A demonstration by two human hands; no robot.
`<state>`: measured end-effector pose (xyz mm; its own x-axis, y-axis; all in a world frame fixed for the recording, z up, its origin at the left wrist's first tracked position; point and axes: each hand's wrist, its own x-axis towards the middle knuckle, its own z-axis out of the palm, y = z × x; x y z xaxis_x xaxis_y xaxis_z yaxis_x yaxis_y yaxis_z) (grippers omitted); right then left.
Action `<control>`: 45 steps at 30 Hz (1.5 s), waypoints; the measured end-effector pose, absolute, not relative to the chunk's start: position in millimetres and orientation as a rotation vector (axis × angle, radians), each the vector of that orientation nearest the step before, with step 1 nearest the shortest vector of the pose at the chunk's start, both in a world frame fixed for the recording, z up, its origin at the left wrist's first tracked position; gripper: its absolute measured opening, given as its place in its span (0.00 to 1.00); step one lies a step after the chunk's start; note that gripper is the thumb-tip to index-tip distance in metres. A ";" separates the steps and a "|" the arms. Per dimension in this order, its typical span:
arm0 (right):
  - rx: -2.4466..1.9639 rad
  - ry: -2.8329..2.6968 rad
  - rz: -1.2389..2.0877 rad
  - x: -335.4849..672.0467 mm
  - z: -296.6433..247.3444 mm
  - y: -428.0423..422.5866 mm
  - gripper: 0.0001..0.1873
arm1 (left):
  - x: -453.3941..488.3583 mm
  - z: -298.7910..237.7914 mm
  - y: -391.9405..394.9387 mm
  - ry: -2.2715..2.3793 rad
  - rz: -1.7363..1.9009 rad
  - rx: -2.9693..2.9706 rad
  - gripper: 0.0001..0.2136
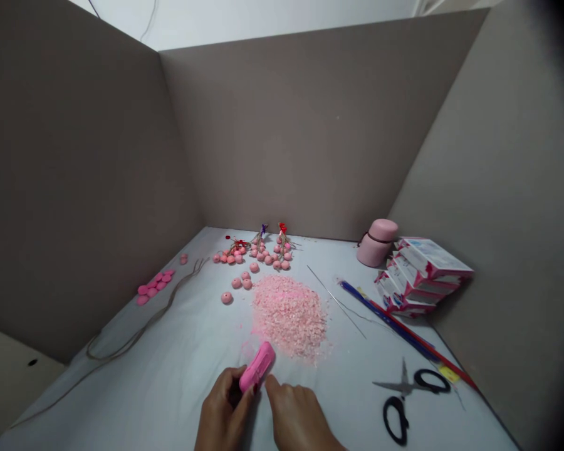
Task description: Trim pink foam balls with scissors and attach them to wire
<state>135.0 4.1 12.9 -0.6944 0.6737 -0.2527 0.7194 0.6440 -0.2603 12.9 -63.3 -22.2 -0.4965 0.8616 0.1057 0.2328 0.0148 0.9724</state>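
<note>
My left hand [224, 410] is closed around one end of a smooth pink bar [258, 366], which looks like soap and is tilted up to the right. Close against the bar's lower right side, my right hand [299, 414] has its fingers curled in; whatever they hold, if anything, is hidden. Just beyond the bar lies a heap of pale pink crumbs [289, 316], with finer bright pink bits scattered at its near left edge.
Loose pink beads [226, 297] and tied bead bunches [263, 252] lie behind. Pink discs [153, 290] and twine [162, 313] are left. At right are a needle [336, 300], blue and red rods [390, 319], scissors [404, 388], stacked boxes [427, 266] and a pink flask [376, 244]. Grey panels [301, 138] enclose the table.
</note>
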 end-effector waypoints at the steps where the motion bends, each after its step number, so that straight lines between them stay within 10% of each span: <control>1: 1.160 2.730 -0.513 134.7 11.8 4.1 0.21 | 11.7 -21.6 -63.3 1.754 1.499 1.131 0.10; 45: 1.178 2.859 -0.539 135.4 -2.1 6.1 0.17 | 11.2 -12.1 -65.4 1.859 1.329 1.199 0.11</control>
<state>135.4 6.1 -2.1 -0.7182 0.6832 -0.1318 0.6843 0.6591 -0.3120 11.2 -65.4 -12.1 -0.4483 0.8919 0.0590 0.3441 0.1113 0.9323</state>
